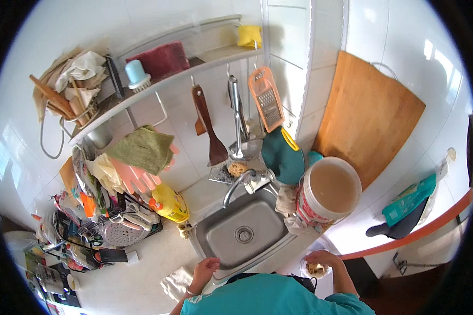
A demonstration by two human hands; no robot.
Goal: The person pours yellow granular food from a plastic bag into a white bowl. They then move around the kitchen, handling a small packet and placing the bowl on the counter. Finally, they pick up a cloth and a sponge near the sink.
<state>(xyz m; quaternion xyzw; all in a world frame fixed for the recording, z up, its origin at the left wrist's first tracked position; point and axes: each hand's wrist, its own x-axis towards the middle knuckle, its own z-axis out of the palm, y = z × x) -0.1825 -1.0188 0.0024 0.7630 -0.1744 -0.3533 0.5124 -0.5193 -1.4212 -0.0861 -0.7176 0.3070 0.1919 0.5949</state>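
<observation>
My left hand [207,271] is over the near-left rim of the stainless steel sink [252,236], fingers curled; whether it touches the rim I cannot tell. A white cloth [177,282] lies on the counter beside that wrist. To the right of the sink and lower down, my right hand [322,258] is over a small container [317,269] with pale and brown bits in it. The fingers cover its far edge, so their grip is not clear. The chrome faucet [238,185] arches over the sink's back edge, and the basin holds nothing but its drain strainer [244,234].
A bucket of cloudy liquid [333,187] stands right of the sink, before a wooden cutting board [372,114]. A yellow detergent bottle [169,204] stands behind-left. Utensils and an orange grater [266,98] hang above. Dish racks and a black phone-like object [113,255] are at left.
</observation>
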